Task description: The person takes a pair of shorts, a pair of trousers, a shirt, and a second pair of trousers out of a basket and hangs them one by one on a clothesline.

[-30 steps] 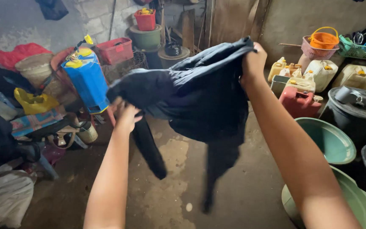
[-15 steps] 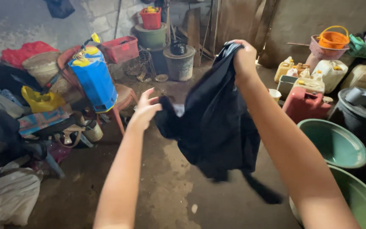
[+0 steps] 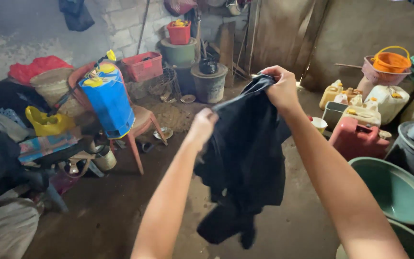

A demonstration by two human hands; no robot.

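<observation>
Dirt-floored storage room, stuff piled along the walls, bare floor only through the middle. Both hands hold up a dark garment [image 3: 245, 158] mid-frame: the right hand [image 3: 281, 88] is pinched shut on its top edge at about 1 o'clock, and the left hand [image 3: 202, 125] is closed on the same cloth, lower and toward 10 o'clock from the right hand. Most of the fabric hangs below the grips, bunched toward 6 o'clock.

At 4 o'clock there's a green basin [image 3: 391, 189], can't see anything in it. A red jerry can [image 3: 355, 139] sits at 3 o'clock, with pale jugs [image 3: 384, 100] behind it. An orange bucket [image 3: 391, 61] sits inside a pink basket [image 3: 372, 74] at 2 o'clock. A blue sprayer tank [image 3: 109, 103] rests on a chair [image 3: 142, 122] at 9 o'clock.
</observation>
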